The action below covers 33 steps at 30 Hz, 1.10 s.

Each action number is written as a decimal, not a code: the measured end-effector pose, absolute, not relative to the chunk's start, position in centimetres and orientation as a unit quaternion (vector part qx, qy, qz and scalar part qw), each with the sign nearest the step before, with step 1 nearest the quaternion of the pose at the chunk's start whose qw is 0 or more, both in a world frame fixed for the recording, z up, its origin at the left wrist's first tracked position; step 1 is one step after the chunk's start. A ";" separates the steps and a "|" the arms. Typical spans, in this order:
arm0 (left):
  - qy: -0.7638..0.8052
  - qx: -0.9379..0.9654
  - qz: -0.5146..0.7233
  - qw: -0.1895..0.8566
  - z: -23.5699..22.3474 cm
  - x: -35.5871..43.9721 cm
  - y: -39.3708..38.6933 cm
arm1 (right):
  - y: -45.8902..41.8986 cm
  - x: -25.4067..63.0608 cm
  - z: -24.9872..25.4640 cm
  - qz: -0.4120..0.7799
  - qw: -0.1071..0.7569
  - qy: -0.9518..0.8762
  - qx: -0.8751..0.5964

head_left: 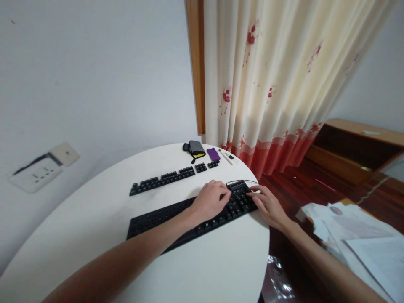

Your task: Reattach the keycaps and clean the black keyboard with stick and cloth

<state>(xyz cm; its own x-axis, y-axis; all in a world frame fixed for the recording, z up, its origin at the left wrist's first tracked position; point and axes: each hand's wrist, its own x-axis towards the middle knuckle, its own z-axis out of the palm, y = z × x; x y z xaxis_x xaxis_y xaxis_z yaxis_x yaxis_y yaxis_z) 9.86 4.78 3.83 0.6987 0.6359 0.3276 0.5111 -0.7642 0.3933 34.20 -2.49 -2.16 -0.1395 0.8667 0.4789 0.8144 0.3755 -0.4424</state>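
Note:
A black computer keyboard (186, 235) lies at a slant on the white round table. Its left part has had the keycaps taken off, while caps still sit on the right part. Above the caps near the number pad is my left hand (210, 202), fingers curled and thumb close to the forefinger; anything in this pinch is hidden. My right hand (267, 204) reaches in from the right, fingers stretched out and apart, their tips touching the number pad's right side. Behind the keyboard, loose black keycaps (164, 179) are lined up in rows.
At the table's far end lie a grey and black cloth (196, 148), a purple pouch (213, 154) and a thin white tool (226, 157). The white table (221, 269) has a rounded edge at the right. Papers (362, 235) are stacked lower right; a curtain (261, 84) hangs behind.

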 end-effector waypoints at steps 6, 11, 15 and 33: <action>0.412 0.871 0.224 0.146 4.7 -1.2 5.4 | -2.6 33.6 -2.2 0.014 0.354 -0.749 -0.560; 0.519 0.815 0.221 0.134 2.7 -10.5 3.8 | -2.3 31.8 -2.2 0.020 0.433 -0.711 -0.554; 0.572 0.771 0.237 0.148 0.8 -15.2 0.9 | -1.9 28.5 -1.3 0.046 0.427 -0.731 -0.530; 0.607 0.720 0.243 0.235 0.5 -15.2 -5.5 | -1.2 18.4 -3.7 0.019 0.265 -0.854 -0.448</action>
<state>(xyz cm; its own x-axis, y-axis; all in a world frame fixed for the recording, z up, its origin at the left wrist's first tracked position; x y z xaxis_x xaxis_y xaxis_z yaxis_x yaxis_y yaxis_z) -15.17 -5.45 0.48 0.1464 0.9872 0.0638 0.7588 -0.1534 0.6330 18.38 -1.20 -3.66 -0.4580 0.7752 0.4350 0.7549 0.5976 -0.2700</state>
